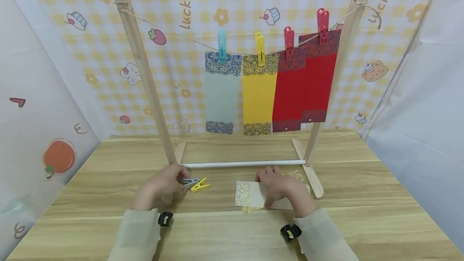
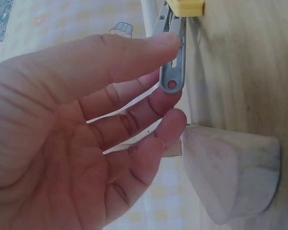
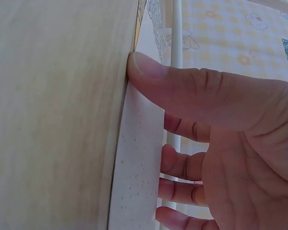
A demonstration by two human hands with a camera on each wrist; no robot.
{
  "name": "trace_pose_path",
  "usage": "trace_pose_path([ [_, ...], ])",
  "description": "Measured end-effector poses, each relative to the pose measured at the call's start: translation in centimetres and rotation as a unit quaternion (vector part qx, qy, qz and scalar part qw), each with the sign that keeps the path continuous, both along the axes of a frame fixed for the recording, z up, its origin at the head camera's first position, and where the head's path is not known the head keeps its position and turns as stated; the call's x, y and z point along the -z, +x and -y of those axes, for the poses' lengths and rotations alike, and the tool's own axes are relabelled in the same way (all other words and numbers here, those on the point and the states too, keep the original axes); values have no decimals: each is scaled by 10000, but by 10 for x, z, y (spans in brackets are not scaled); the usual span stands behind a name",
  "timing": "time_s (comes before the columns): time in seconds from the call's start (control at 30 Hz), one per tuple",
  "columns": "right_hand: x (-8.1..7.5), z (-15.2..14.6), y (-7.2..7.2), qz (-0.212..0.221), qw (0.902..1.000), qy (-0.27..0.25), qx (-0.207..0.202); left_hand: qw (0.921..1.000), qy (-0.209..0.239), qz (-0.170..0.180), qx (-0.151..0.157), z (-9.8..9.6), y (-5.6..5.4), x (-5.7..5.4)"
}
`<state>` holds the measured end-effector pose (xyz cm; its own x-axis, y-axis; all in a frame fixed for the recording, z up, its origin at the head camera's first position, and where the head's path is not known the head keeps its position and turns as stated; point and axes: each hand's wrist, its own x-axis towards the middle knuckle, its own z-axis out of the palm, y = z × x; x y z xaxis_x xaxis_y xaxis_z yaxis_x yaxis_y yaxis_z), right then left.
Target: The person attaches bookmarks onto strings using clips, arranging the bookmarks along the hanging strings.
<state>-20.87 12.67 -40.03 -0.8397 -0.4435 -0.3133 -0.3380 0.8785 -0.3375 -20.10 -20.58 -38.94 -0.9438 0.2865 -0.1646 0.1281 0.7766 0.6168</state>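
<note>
My left hand [image 1: 170, 182] pinches one end of a grey clothespin [image 2: 173, 79] between thumb and fingers, low over the table. A yellow clothespin [image 1: 200, 185] lies right beside it. My right hand [image 1: 277, 186] spans a white card [image 3: 139, 158] with a patterned end; its thumb is at the near edge and its fingers are at the far side. Under that card lies a yellow patterned card [image 1: 297, 175], mostly covered. Along a string hang a pale green card [image 1: 222, 96], a yellow card [image 1: 258, 100] and two red cards [image 1: 288, 96], each with a clothespin.
A wooden frame [image 1: 145, 71] holds the string between two posts, joined low down by a white bar [image 1: 243, 164]. Its right foot [image 1: 313, 182] reaches forward near my right hand. Behind stands a checked cloth backdrop [image 1: 181, 71] above the wooden table [image 1: 217, 233].
</note>
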Motion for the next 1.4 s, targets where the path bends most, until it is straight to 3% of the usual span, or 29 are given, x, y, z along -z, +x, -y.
trace_pose_path([
  [0.3, -3, 1, -1, -125, 9998, -100, -73, 9999, 83, -96, -112, 3, -1, -2],
  [0.5, -4, -1, -6, -268, 9973, -685, -84, 9994, 214, -204, -194, 5, -2, -2],
  [0.77, -8, -4, -10, -161, 9898, -1350, -434, 9975, 502, -486, -110, 5, -4, -5],
  [1.2, -10, -4, -9, -198, 9850, -1596, -623, 9946, 939, -401, -172, 7, -6, -5],
  [1.4, -13, -4, -10, -304, 9819, -1658, -870, 9929, 1083, -488, 12, 8, -5, -6],
])
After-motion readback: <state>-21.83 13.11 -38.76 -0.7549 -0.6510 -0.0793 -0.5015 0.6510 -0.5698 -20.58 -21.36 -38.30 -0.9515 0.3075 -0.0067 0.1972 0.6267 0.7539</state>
